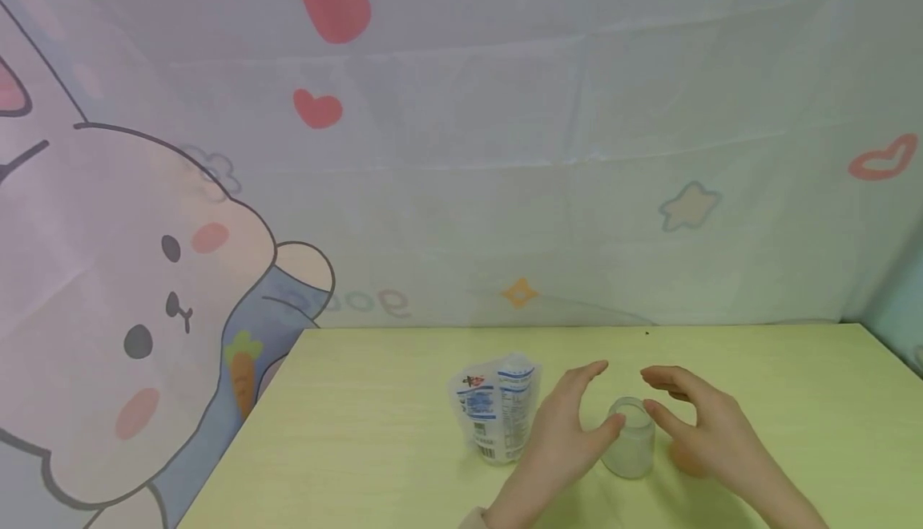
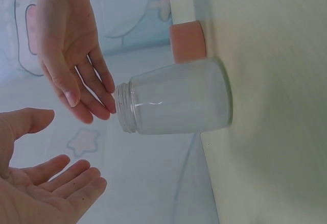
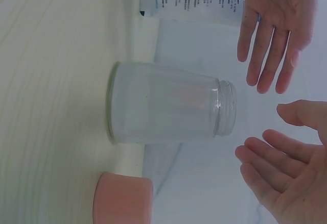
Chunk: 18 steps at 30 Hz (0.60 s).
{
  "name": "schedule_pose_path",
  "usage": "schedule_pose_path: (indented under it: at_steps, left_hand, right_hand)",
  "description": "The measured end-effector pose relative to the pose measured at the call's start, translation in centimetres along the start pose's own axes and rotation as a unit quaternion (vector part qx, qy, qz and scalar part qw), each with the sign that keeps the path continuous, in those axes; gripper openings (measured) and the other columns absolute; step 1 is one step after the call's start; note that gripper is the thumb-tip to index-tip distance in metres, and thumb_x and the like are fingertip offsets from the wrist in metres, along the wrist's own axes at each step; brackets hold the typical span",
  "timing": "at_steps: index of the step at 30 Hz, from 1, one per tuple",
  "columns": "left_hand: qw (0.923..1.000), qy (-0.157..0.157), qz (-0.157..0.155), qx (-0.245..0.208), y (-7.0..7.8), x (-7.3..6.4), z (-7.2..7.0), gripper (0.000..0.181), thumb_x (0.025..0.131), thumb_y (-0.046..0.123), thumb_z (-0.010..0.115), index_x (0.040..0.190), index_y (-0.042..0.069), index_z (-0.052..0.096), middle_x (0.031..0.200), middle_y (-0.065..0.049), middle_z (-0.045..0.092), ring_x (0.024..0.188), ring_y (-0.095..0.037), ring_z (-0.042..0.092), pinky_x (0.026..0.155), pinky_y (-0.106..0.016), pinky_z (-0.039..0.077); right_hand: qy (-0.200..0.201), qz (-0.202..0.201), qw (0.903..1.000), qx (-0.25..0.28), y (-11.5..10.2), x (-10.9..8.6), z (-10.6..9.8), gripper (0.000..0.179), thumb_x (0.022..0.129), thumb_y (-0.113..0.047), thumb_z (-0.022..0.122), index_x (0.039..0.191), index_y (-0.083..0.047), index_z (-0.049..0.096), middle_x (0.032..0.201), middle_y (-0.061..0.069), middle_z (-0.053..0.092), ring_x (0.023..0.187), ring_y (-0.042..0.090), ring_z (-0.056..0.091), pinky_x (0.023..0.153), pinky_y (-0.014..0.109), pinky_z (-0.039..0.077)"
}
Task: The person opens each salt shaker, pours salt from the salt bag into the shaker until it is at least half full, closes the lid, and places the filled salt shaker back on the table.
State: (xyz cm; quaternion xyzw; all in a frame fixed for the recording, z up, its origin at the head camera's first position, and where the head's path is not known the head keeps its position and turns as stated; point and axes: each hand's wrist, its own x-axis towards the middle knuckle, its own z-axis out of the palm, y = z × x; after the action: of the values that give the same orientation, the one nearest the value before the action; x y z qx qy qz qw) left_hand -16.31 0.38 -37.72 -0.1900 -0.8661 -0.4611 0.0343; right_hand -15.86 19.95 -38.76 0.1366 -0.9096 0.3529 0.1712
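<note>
An uncapped glass jar [image 1: 629,453] with a threaded neck stands upright on the table, and both wrist views show it from the side. On its left my left hand [image 1: 566,429] hovers with fingers spread, holding nothing. My right hand [image 1: 710,425] is held on the other side, fingers loosely extended and also holding nothing. A pink-orange cylindrical lid [image 3: 123,198] sits beside the jar, partly hidden under my right hand in the head view. Left of my left hand stands a white plastic pouch [image 1: 497,409] with blue printing and a barcode.
The pale yellow-green table [image 1: 346,433] ends at a back edge against a hanging cloth [image 1: 461,216] printed with a rabbit, hearts and stars. A small dark speck [image 1: 646,333] lies near that back edge.
</note>
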Motion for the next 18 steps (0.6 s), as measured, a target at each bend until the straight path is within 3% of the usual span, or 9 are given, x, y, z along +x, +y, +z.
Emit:
schedule_pose_path:
  at_steps: [18]
  left_hand:
    - [0.9990,0.016,0.034,0.023,0.3,-1.3,-0.9,0.057,0.090,0.024,0.066,0.141,0.032,0.042,0.142,0.009,0.050,0.131,-0.017,0.050,0.105,-0.038,0.045]
  right_hand:
    - [0.025,-0.028,0.9993,-0.003,-0.8,-0.2,0.8,0.037,0.090,-0.020,0.067,0.125,-0.013,0.058,0.118,0.010,0.068,0.105,0.034,0.063,0.087,0.057,0.049]
